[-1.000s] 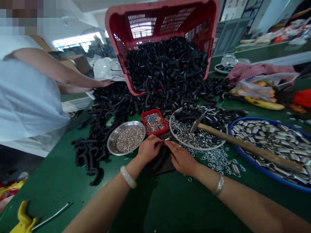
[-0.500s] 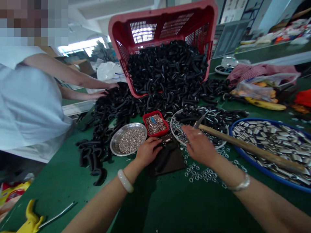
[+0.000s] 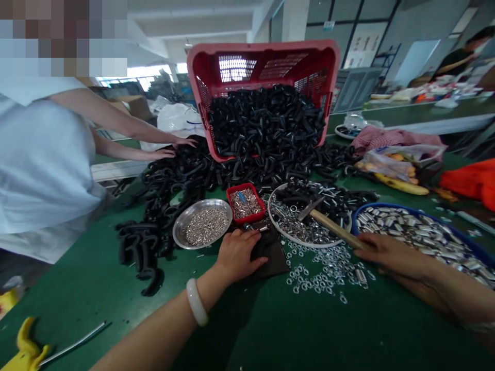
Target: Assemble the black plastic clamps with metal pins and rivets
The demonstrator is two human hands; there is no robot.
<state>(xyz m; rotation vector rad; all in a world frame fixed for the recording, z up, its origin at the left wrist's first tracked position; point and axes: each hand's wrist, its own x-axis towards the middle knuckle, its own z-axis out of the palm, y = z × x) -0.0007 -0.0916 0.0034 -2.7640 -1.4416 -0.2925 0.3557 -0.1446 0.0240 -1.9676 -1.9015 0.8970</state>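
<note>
My right hand (image 3: pixel 390 255) is closed around the wooden handle of a hammer (image 3: pixel 334 226). The hammer's metal head lies over a white tray (image 3: pixel 309 243) of small metal parts and black pieces. My left hand (image 3: pixel 237 255) bends over a black curved handle (image 3: pixel 260 248) on a dark flat block (image 3: pixel 276 260), its thumb on the near side. A small metal spring (image 3: pixel 263 228) shows just beyond the fingertips. My fingers hide most of that handle. A red box (image 3: pixel 231 206) of rivet-like pins and a metal dish (image 3: pixel 180 239) of tiny parts stand beside the block.
A red basket (image 3: pixel 193 67) spills black curved pieces (image 3: pixel 266 123) across the back. Loose metal rings (image 3: pixel 320 275) lie near a blue-rimmed tray (image 3: pixel 358 208) of metal parts. A co-worker's hands (image 3: pixel 166 150) touch the pile at left. A yellow-handled tool (image 3: pixel 29 345) lies front left.
My right hand has moved from near the hammer's head to its handle and grasped it, swinging the handle nearer to me. My left hand has shifted slightly, now covering more of the black handle.
</note>
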